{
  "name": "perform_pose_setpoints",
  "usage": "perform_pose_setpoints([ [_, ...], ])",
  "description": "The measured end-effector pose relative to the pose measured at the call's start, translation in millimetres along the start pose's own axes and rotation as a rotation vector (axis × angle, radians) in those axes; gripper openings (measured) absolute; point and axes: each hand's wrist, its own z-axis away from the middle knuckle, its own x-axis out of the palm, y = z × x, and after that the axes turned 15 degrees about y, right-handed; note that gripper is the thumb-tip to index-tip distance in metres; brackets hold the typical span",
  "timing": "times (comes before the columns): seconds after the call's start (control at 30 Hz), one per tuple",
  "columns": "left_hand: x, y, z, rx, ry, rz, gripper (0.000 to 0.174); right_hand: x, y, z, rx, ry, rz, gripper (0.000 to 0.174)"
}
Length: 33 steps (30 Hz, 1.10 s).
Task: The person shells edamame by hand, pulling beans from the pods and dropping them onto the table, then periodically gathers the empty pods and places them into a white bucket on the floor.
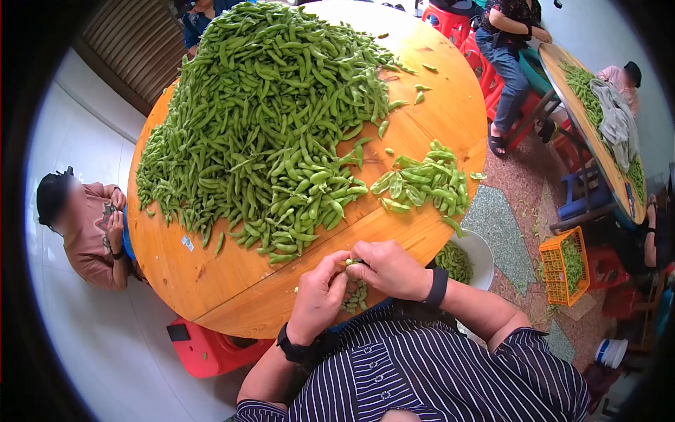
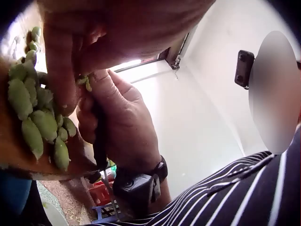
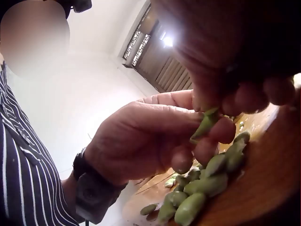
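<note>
Close together at the table's near edge, my left hand (image 1: 320,295) and right hand (image 1: 394,267) meet over one green soybean pod (image 3: 205,125). In the right wrist view, the thumb and fingers of my left hand pinch the pod. My right hand's curled fingertips grip its other end, showing as a bit of green in the left wrist view. Part of the pod is hidden by the fingers. Right below lie several shelled green beans (image 2: 44,125) on the wooden tabletop. A dark strip (image 2: 100,136) runs along my right hand's fingers.
A large heap of pods (image 1: 260,126) covers much of the round table (image 1: 190,295). A smaller pile of pods (image 1: 429,179) lies to the right. Beside the table stand a pale basin (image 1: 481,257), a red stool (image 1: 214,352) and an orange crate (image 1: 555,274). Other people sit around.
</note>
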Motion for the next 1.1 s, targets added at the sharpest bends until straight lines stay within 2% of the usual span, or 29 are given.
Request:
perform_pose_setpoints([
  [0.13, 0.5, -10.9, -0.2, 0.069, 0.032, -0.021, 0.026, 0.2, -0.3, -0.4, 0.006, -0.007, 0.035, 0.019],
  [0.23, 0.5, -10.3, 0.3, 0.003, 0.028, 0.034, 0.025, -2.4, -2.0, -1.0, 0.065, -0.029, 0.018, 0.015],
  [0.3, 0.1, -9.7, 0.7, 0.209, 0.067, -0.163, 0.024, -3.6, -3.8, -1.3, 0.067, -0.023, 0.032, 0.012],
  [0.37, -2.2, -3.6, 1.3, 0.267, 0.078, -0.263, 0.023, -4.6, -3.0, -1.4, 0.069, -0.017, 0.047, 0.010],
  [0.43, -5.7, -2.0, 0.3, 0.327, 0.089, -0.363, 0.022, -6.2, 0.2, -2.0, -0.032, 0.047, 0.079, 0.009],
  [0.5, -10.0, -4.1, -1.1, 0.486, 0.059, -0.442, 0.018, -12.7, 0.0, -3.7, -0.053, 0.061, 0.160, 0.009],
  [0.63, -9.8, -5.4, -6.0, 0.448, 0.064, -0.339, 0.013, -25.3, 5.2, -7.6, -0.098, 0.145, 0.332, 0.010],
  [0.7, -7.1, -3.7, -11.3, 0.530, 0.195, -0.386, 0.010, -38.6, 7.2, -15.1, -0.102, 0.187, 0.356, 0.013],
  [0.77, -5.6, -4.1, -13.5, 0.556, 0.207, -0.431, 0.011, -54.3, -1.4, -22.9, -0.064, 0.377, 0.536, 0.020],
  [0.83, -11.8, -4.7, -16.3, 0.584, 0.223, -0.484, 0.011, -62.6, -9.5, -25.0, -0.069, 0.412, 0.547, 0.022],
  [0.9, -19.3, -5.6, -18.0, 0.501, 0.113, -0.462, 0.015, -58.2, -11.9, -22.8, -0.064, 0.449, 0.562, 0.025],
  [0.97, -24.4, -2.1, -26.0, 0.518, 0.189, -0.483, 0.018, -45.2, -10.1, -11.3, -0.031, 0.218, 0.472, 0.021],
  [1.03, -32.9, -4.7, -37.0, 0.520, 0.361, -0.711, 0.024, -24.2, -9.1, -2.3, -0.063, 0.153, 0.443, 0.020],
  [1.1, -39.9, -9.1, -43.0, 0.577, 0.375, -0.814, 0.022, -9.2, -12.7, 0.7, -0.076, -0.013, 0.354, 0.016],
])
